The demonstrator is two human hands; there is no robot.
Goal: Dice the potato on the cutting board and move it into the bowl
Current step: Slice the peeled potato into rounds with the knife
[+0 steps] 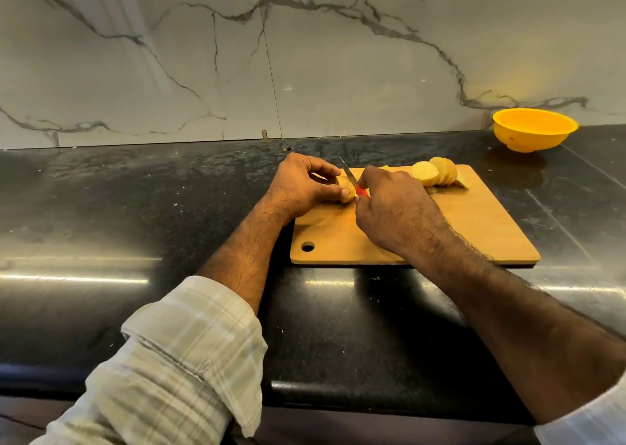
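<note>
A wooden cutting board lies on the black counter. At its far left corner my left hand pinches a piece of potato between thumb and fingers. My right hand grips a red-handled knife, its blade resting against that piece. Several round potato slices lean together at the board's far edge, to the right of my hands. A yellow bowl stands empty at the back right by the wall.
The black stone counter stretches wide to the left and in front of the board. A marble wall closes off the back. The board has a hanging hole at its near left corner.
</note>
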